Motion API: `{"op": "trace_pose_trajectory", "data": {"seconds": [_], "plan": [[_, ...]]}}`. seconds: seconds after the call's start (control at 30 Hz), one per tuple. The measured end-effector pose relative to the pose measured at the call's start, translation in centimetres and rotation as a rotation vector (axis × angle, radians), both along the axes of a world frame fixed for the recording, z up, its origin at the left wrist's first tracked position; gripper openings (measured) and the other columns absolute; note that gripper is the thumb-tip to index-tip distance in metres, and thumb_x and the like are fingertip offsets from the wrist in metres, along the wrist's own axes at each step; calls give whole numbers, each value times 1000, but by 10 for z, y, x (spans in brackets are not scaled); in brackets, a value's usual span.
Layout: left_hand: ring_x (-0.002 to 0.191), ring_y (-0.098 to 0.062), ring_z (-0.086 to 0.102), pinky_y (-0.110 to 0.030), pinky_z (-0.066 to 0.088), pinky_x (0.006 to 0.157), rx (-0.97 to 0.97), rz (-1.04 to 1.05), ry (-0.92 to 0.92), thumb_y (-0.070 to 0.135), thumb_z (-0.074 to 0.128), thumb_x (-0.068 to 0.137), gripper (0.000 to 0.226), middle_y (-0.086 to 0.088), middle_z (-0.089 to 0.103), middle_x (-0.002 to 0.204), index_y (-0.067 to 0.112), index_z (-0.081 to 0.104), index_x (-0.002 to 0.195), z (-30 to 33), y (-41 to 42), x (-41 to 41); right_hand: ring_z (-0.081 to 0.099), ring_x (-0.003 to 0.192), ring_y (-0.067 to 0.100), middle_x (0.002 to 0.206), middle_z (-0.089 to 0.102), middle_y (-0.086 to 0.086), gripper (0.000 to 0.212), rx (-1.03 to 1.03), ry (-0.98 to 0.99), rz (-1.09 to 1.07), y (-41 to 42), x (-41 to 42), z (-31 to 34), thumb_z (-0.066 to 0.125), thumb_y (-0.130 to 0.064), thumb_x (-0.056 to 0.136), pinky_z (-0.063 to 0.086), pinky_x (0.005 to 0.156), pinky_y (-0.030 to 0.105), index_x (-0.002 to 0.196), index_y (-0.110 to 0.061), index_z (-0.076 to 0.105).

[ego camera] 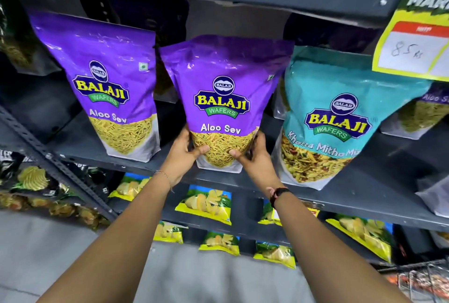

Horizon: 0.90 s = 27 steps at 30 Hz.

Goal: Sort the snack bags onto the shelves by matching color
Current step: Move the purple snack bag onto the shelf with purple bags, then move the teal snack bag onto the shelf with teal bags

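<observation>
A purple bag [107, 84] is standing near the left end of the grey shelf [340, 199], and next to it the left hand [181, 156] and right hand [252, 156] are squeezing the bottom corners of another purple bag [222, 98], one on each side, probably to keep it from tipping. This bag is standing tall at the shelf's front edge, its front facing out, top leaning back a little. It is going beside its matching color, with a teal bag [340, 118] on its right.
</observation>
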State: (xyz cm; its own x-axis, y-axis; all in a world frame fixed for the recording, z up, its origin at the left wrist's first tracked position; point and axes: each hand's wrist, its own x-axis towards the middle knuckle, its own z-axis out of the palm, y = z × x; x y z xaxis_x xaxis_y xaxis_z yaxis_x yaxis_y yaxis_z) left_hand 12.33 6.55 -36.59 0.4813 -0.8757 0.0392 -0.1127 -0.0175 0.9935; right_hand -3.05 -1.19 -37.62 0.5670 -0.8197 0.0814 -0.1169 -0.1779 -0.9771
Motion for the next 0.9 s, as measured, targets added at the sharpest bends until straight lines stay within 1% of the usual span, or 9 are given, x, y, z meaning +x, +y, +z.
{"op": "trace_pose_trajectory", "data": {"seconds": [0.13, 0.27, 0.37, 0.5, 0.6, 0.67, 0.73, 0.8, 0.9], "plan": [[117, -6, 43, -2, 39, 89, -36, 32, -18, -9, 54, 78, 67, 0, 40, 133, 10, 24, 135, -1, 8, -7, 45, 125, 19, 130, 48, 2, 81, -62, 15, -36, 8, -2, 5, 70, -22, 73, 38, 104, 36, 135, -13, 20], [133, -19, 30, -32, 25, 112, -89, 347, -328, 3, 59, 78, 62, -16, 34, 144, 7, 30, 133, 2, 20, -27, 46, 117, 2, 129, 47, -4, 67, -187, -2, -106, 21, -25, 23, 66, -16, 77, 38, 98, 16, 133, -14, 28], [128, -14, 29, -12, 17, 107, -213, 458, -599, 7, 54, 82, 47, -19, 38, 139, 9, 38, 127, 15, 22, -56, 51, 83, -12, 95, 51, -14, 30, -379, -69, -302, 33, -59, 38, 60, -17, 82, 40, 74, 3, 108, -21, 46], [118, -14, 36, -5, 19, 103, -339, 322, -735, 17, 50, 83, 37, -1, 38, 129, 19, 41, 119, 30, 2, -95, 43, 75, -4, 84, 38, -10, 28, -478, -111, -620, 18, -110, 41, 60, -26, 78, 36, 69, 9, 98, -18, 41], [120, -16, 39, -21, 28, 107, -237, 49, -613, 20, 61, 77, 50, -14, 47, 130, 15, 41, 123, 25, -23, -122, 35, 88, 2, 105, 32, -2, 63, -425, 3, -689, -1, -142, 37, 67, -39, 69, 33, 77, 10, 115, -12, 36], [132, -24, 31, -39, 28, 112, -41, -112, -434, 18, 72, 69, 79, -18, 34, 142, 10, 27, 134, 19, -39, -133, 30, 111, 9, 126, 24, 8, 91, -242, 119, -571, -17, -156, 28, 75, -33, 64, 27, 93, 11, 133, -12, 20], [137, -22, 21, -31, 18, 113, 92, -213, -383, 15, 75, 66, 96, -12, 23, 148, 7, 11, 138, 18, -52, -140, 25, 129, 17, 143, 16, 11, 104, -58, 153, -357, -27, -163, 25, 79, -20, 64, 27, 106, 22, 139, -17, 7], [127, -13, 27, -13, 20, 98, 129, -280, -362, 7, 73, 66, 92, -5, 32, 138, 5, 14, 136, 19, -62, -143, 35, 125, 14, 140, 31, 6, 93, 22, 130, -197, -34, -164, 24, 75, -10, 68, 41, 97, 13, 138, -15, 15], [123, -22, 42, -21, 29, 92, 174, -229, -283, 1, 72, 65, 76, -12, 48, 131, 9, 32, 129, 19, -69, -144, 46, 111, 13, 119, 50, 1, 70, 29, 169, -183, -37, -162, 27, 70, -7, 72, 43, 98, 28, 129, -12, 30]]}}
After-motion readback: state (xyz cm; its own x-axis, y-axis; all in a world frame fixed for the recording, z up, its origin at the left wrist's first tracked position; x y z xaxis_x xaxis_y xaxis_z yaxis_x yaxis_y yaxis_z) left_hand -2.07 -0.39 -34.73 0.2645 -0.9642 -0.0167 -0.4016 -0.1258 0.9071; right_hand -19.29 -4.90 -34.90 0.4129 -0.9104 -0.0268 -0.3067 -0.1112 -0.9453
